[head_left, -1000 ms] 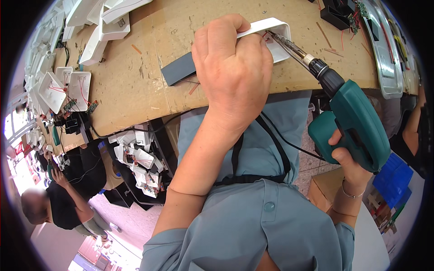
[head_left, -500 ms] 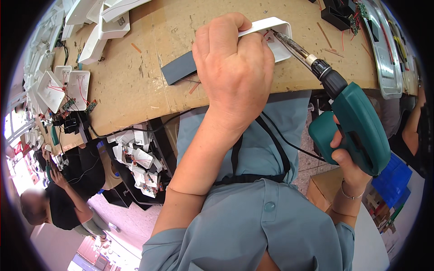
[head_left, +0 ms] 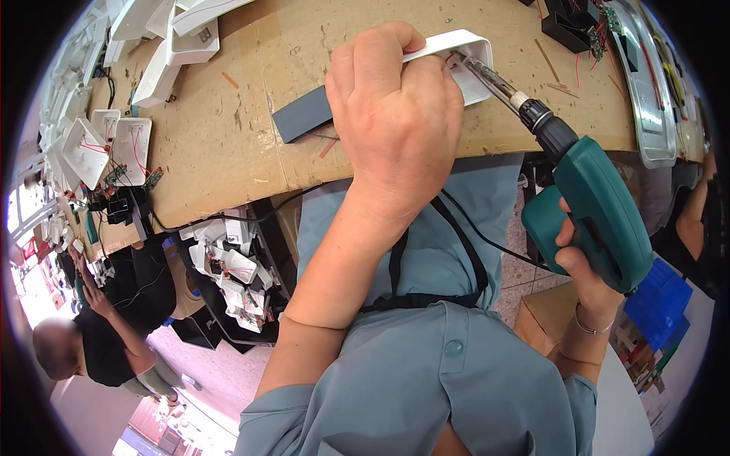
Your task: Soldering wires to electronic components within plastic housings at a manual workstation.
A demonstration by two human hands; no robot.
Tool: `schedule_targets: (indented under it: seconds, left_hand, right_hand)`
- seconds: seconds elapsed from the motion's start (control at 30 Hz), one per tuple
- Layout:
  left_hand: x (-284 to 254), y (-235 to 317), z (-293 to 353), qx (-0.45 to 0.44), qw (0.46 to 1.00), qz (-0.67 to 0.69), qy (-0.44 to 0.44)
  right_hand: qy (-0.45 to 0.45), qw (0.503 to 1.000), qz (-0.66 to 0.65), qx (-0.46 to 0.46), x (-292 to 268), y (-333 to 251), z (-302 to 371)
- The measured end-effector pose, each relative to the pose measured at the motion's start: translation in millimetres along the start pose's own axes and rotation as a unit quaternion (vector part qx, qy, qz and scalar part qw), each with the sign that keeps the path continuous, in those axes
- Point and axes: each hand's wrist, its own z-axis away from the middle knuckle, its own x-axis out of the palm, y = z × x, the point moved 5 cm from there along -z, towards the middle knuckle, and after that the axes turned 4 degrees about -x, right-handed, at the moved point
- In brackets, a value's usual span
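Note:
My left hand (head_left: 395, 106) is closed over a white plastic housing (head_left: 477, 93), its open side toward the right. Out from under this hand, to the left, sticks a dark grey flat bar (head_left: 300, 115); whether it joins the housing is hidden. In my right hand (head_left: 589, 283) is a green pistol-grip power tool (head_left: 604, 205) with a black collar and a long metal shaft. Its slanted shaft reaches into the housing, where a bit of red wire (head_left: 454, 59) shows. The exact contact at the tip is too small to make out.
White casings (head_left: 186, 45) lie at the table's left, some with red wires and circuit boards. Black parts (head_left: 566, 26) and a metal tray (head_left: 654, 114) sit at the right. A bin of casings (head_left: 236, 266) stands below the edge. A co-worker (head_left: 114, 334) is at the left.
My left hand and the housing have shifted very slightly right. The tool's body has tilted a little, its rear end moving slightly left. The co-worker's hands at the left have moved.

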Motion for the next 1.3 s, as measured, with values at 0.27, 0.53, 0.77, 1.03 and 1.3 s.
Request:
schedule_targets:
  seconds: [0.27, 0.53, 0.77, 1.03, 1.3]
  left_hand:
    - [-3.0, -0.2, -3.3, -0.012, 1.000, -0.011, 0.002]
    - [-1.1, -7.3, -4.5, -0.045, 0.998, 0.036, -0.022]
    - [-3.6, -11.3, -7.3, -0.072, 0.996, 0.025, -0.035]
    - [-4.3, -16.5, -13.2, -0.112, 0.988, 0.068, -0.075]
    - [-57.4, -44.8, -29.9, -0.221, 0.962, 0.159, -0.026]
  right_hand:
    - [-0.027, 0.999, 0.017, -0.007, 1.6, -5.2, 3.9]
    - [0.010, 0.997, -0.047, 0.053, 2.7, -5.7, 14.2]
    - [0.040, 0.997, -0.058, 0.038, -1.5, -6.4, 18.7]
    - [0.055, 0.998, -0.043, -0.004, -4.6, -8.0, 15.5]
    - [0.068, 0.994, -0.061, -0.067, -16.2, -4.3, 25.3]
